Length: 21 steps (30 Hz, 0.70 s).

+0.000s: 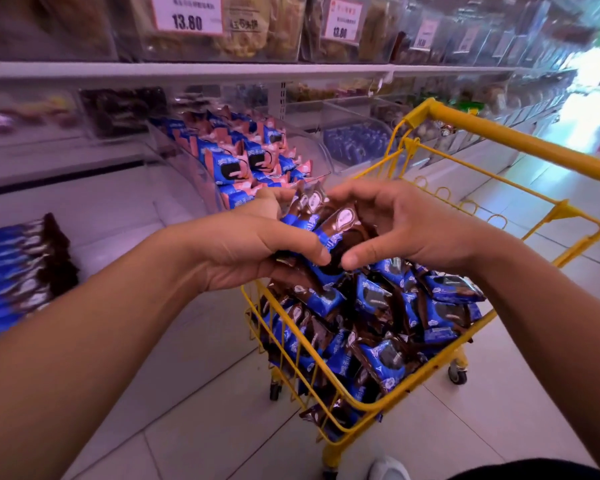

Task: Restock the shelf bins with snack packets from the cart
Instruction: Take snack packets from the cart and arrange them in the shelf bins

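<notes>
Both hands hold one bunch of blue-and-brown snack packets (pixel 329 226) above the near corner of the yellow wire cart (pixel 471 123). My left hand (pixel 257 244) grips the bunch from the left, thumb over the top. My right hand (pixel 406 226) curls round it from the right. Many more of the same packets (pixel 388 327) fill the cart below. Just beyond the hands, a clear shelf bin (pixel 194 168) holds blue-and-pink packets (pixel 253 150).
At the left edge lies a bin row of blue-and-brown packets (pixel 21 268). Another clear bin with blue packets (pixel 357 140) sits right of the pink ones. Price tags (pixel 187 13) hang on the upper shelf. Tiled floor (pixel 194 410) lies below; my shoe (pixel 388 469) is by the cart.
</notes>
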Each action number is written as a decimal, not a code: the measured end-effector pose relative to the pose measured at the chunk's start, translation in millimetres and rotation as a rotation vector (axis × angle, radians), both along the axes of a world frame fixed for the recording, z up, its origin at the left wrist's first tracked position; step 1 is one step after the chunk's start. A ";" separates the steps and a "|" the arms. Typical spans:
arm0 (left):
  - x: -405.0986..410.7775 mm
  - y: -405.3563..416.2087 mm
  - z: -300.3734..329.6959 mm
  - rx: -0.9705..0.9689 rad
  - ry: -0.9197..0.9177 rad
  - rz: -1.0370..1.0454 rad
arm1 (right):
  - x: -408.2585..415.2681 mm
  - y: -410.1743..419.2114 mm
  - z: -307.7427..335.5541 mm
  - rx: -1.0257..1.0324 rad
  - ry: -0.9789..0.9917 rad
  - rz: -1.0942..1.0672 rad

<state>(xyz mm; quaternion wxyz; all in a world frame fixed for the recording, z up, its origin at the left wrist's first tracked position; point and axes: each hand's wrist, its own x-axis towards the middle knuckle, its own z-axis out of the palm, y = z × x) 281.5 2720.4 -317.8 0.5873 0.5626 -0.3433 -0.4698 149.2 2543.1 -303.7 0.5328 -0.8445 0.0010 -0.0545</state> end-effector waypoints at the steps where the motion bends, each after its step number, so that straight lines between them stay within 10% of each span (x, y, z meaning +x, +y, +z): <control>1: -1.5 6.4 1.9 0.010 -0.012 0.013 | 3.0 3.4 -0.6 0.023 0.009 0.014; 11: 11.9 117.8 33.6 -0.019 -0.100 0.274 | 57.2 98.0 11.1 0.414 -0.066 0.202; 21: 77.4 218.1 37.3 0.109 -0.512 0.603 | 145.5 183.7 30.5 0.006 0.077 0.345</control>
